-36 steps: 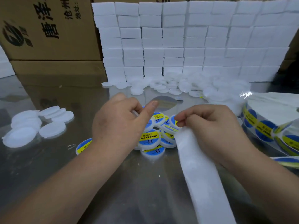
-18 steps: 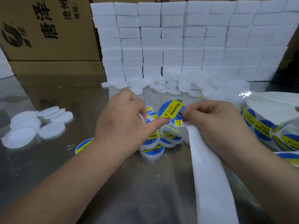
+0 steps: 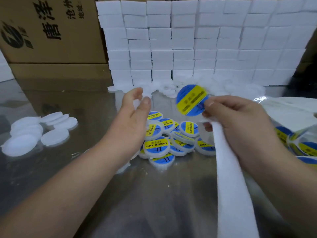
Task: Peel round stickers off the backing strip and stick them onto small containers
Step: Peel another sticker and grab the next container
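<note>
Shiny tabletop [image 3: 154,194]: right hand [image 3: 236,121] pinching peeled-up sticker [image 3: 190,100] plus backing strip [image 3: 229,177], left hand [image 3: 133,117] clasping blank container [image 3: 137,103]; next, probably centring, pressing.

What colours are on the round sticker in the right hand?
The sticker is blue with a slanted yellow band; the head view shows it best.

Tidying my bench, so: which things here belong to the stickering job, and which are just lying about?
In use: sticker, backing strip, blank container in the left hand, labelled containers, sticker roll.
Lying about: stacked white boxes, cardboard cartons.
</note>
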### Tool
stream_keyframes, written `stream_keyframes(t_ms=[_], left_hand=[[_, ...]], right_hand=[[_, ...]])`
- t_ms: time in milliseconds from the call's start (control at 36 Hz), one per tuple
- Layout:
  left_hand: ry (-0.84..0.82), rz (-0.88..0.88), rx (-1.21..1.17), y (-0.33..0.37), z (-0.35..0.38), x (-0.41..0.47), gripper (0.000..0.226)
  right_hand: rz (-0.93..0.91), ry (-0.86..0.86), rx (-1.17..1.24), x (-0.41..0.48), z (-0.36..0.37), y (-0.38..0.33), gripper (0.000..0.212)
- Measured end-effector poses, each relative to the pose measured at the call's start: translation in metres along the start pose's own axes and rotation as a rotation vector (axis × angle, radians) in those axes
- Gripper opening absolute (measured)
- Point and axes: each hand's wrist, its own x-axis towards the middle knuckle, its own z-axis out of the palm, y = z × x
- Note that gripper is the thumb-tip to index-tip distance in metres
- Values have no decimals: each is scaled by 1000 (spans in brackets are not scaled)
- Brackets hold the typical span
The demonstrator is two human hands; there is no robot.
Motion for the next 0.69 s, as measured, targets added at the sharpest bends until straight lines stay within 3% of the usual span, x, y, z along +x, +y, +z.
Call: stream_keyframes(t_ms=[111, 361, 500, 694], left_hand=[[-116, -70, -323, 5, 6, -5, 33], [-279, -231, -729, 8, 6, -4, 25], [-384, -261, -764, 9, 6, -7, 41], [-412, -199, -703, 9, 7, -10, 35]], right_hand=[[80, -223, -55, -9, 10, 5, 14], [108, -334, 42, -9, 10, 5, 19], [98, -375, 64, -10, 11, 3, 27], [91, -395, 54, -11, 11, 3, 30]])
